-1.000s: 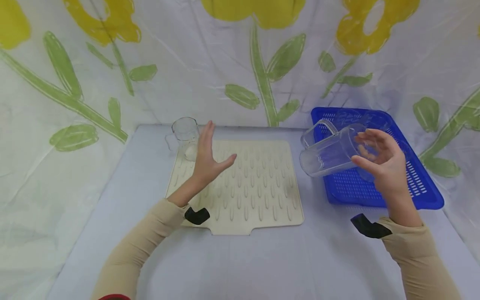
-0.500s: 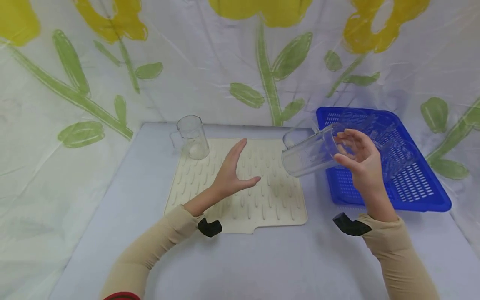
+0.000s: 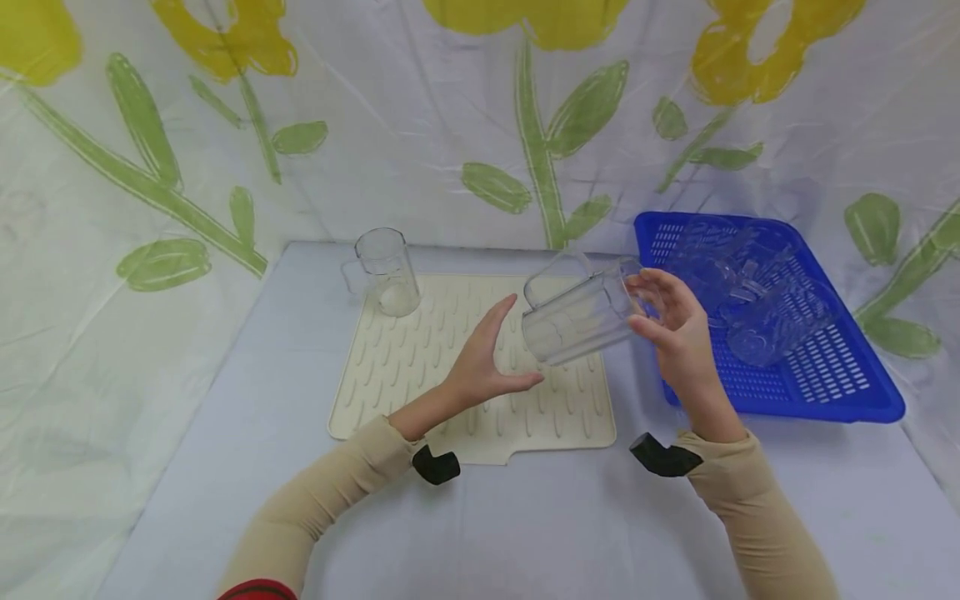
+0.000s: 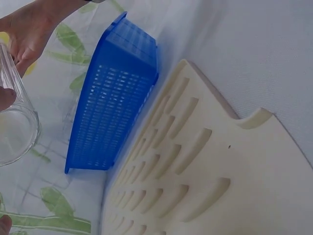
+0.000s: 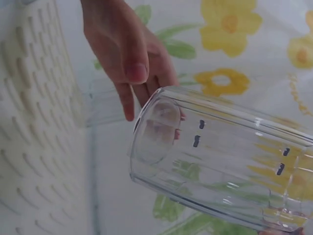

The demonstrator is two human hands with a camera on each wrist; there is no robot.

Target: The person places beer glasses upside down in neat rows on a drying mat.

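Note:
My right hand grips a clear glass mug near its rim, in the head view. The mug is tilted on its side above the right part of a cream ridged drying mat, its base pointing left and its handle up. Close to that base is my left hand, thumb and fingers spread apart. In the right wrist view a narrow gap or light contact between the left hand and the mug cannot be told apart. A second glass mug stands upright at the mat's back left corner, handle to the left.
A blue perforated basket stands at the right with several clear glass mugs lying in it. White cloth covers the table. Behind it hangs a flower-printed curtain.
My right hand has carried the mug left from over the basket to over the mat. My left hand has moved right and slightly nearer, away from the standing mug toward the held one.

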